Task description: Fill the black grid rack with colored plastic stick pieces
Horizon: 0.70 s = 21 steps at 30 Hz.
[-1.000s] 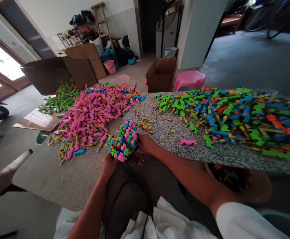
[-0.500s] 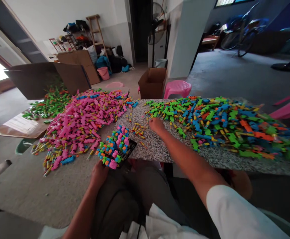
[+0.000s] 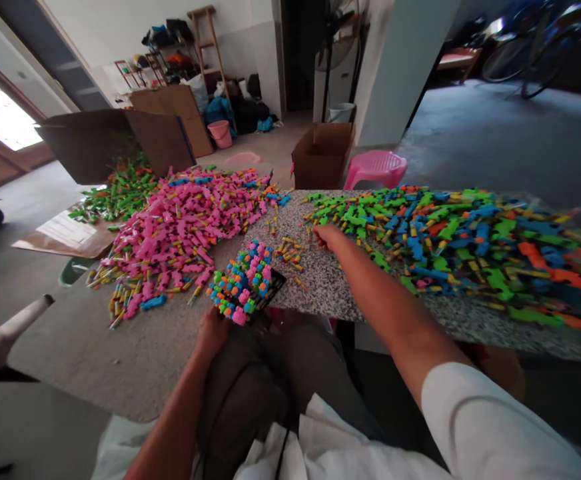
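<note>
My left hand (image 3: 214, 329) is at the near left corner of a black tray (image 3: 276, 288), closed on its edge, with the fingertips hidden. Rows of small pink, blue, green and orange plastic pieces (image 3: 240, 283) stand packed on this tray. My right hand (image 3: 324, 237) is closed, fingers curled down, at the left end of a heap of green, blue and orange plastic pieces (image 3: 420, 233). Whatever is between its fingertips is too small to make out. Several loose yellow-and-red sticks (image 3: 290, 252) lie on the speckled tabletop (image 3: 320, 290) between the tray and my right hand.
A large heap of pink pieces (image 3: 185, 220) covers the left table. Behind it, green pieces (image 3: 125, 187) spill from a tipped cardboard box (image 3: 158, 140). Beyond the tabletop stand an open cardboard box (image 3: 320, 160) and a pink stool (image 3: 378, 167).
The view has swung a little to the left, so everything sits further right. My right hand has shifted slightly toward the green pieces, its fingers tipped downward. My left hand stays at the tray.
</note>
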Motion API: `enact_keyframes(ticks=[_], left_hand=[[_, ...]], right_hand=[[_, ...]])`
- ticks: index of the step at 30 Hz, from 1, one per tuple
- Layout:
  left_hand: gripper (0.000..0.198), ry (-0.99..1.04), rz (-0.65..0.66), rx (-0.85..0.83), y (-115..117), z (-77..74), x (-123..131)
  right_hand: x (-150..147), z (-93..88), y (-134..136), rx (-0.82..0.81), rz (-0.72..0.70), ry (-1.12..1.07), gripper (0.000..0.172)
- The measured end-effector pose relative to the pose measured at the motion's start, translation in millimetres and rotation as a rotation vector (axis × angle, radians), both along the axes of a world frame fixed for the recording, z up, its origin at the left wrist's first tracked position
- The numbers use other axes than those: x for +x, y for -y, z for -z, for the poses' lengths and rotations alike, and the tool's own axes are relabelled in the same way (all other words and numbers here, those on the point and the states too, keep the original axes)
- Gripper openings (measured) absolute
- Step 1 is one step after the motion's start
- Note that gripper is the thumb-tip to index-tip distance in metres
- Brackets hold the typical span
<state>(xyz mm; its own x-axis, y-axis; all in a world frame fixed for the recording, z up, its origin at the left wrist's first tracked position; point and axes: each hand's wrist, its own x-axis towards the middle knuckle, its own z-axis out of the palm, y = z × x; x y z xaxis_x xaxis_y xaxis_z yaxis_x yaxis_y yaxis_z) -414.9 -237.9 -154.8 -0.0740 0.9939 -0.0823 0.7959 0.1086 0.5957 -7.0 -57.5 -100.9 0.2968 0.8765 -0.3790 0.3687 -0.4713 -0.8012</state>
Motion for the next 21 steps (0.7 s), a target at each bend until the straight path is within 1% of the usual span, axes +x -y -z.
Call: enact_keyframes(ticks=[3,7,8,10,12,14,17,19,21], left_hand=[[0.043,-0.004,-0.022,-0.013,0.8,-4.5,3.9],[0.047,0.008,-0.010,-0.001,2.1,-6.5,6.1],[0.047,0.000,-0.008,-0.001,2.4,-7.0,6.3],[0.046,-0.031,-0.006,-0.011,3.1,-8.5,6.7],[0.045,-0.058,-0.008,-0.023,3.8,-10.6,7.4],[0.044,-0.067,-0.018,-0.034,4.4,-12.7,8.4],[0.044,-0.032,-0.017,-0.024,5.0,-14.2,9.7],[0.044,-0.012,-0.013,-0.007,4.9,-13.7,9.9],[0.043,-0.004,-0.019,0.001,4.7,-12.5,9.5]], right_hand=[[-18.9,8.8,45.8,0.068,-0.034,-0.181,0.028],[-63.4,26.7,108.9,0.212,-0.122,-0.509,0.028],[-74.4,30.0,120.6,0.227,-0.153,-0.552,0.028],[-92.2,33.9,136.9,0.233,-0.236,-0.556,0.024],[-102.9,34.8,144.5,0.221,-0.337,-0.485,0.019],[-107.6,34.7,146.2,0.185,-0.406,-0.362,0.015],[-109.6,37.0,144.7,0.152,-0.474,-0.187,0.019],[-111.0,40.6,143.4,0.188,-0.531,-0.104,0.024],[-113.5,45.0,142.3,0.262,-0.562,-0.013,0.026]])
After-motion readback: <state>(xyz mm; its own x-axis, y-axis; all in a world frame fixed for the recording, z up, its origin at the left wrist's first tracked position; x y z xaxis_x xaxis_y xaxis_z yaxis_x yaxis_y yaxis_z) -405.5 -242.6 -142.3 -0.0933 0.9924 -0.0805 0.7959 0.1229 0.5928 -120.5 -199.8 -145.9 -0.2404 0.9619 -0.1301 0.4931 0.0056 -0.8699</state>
